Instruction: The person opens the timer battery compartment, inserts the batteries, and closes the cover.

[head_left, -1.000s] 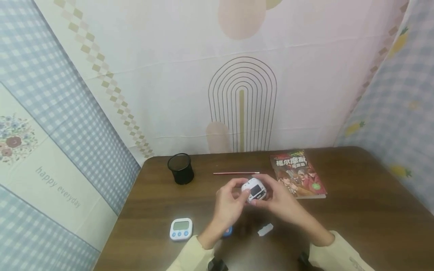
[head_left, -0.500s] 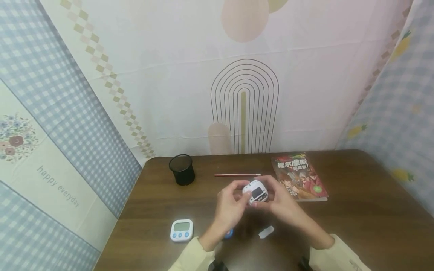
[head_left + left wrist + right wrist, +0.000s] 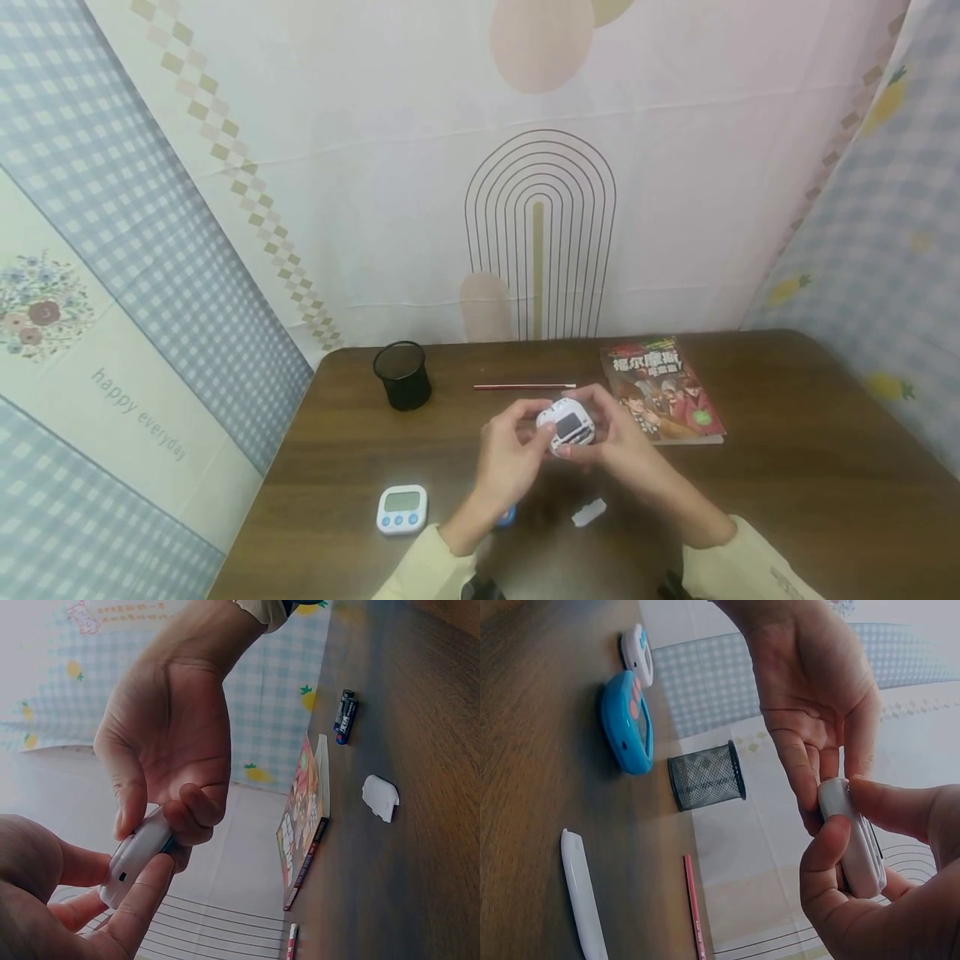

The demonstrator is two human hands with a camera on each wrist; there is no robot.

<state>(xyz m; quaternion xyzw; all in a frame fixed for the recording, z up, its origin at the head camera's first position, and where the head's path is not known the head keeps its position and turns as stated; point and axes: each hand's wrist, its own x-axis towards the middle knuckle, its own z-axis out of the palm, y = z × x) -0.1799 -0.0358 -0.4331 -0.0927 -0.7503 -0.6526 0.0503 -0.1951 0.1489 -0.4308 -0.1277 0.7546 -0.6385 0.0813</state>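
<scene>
Both hands hold a white digital timer (image 3: 572, 422) above the table, its back turned up with a dark panel and an uncovered battery slot. My left hand (image 3: 510, 450) grips its left side, thumb on the back face. The right hand (image 3: 621, 435) pinches the opposite side between thumb and fingers. Below them on the table lies a loose white battery cover (image 3: 588, 512), which also shows in the left wrist view. There, two batteries (image 3: 345, 717) lie side by side beyond the cover (image 3: 381, 797).
A white timer with blue buttons (image 3: 402, 510) lies at the left. Next to it is a blue timer (image 3: 626, 724), mostly behind the left wrist in the head view. Farther back are a black mesh pen cup (image 3: 405, 377), a red pencil (image 3: 523, 387) and a book (image 3: 666, 392).
The head view has shifted slightly. Both hands keep their hold on the timer, which has turned a little, so that its battery slot shows more.
</scene>
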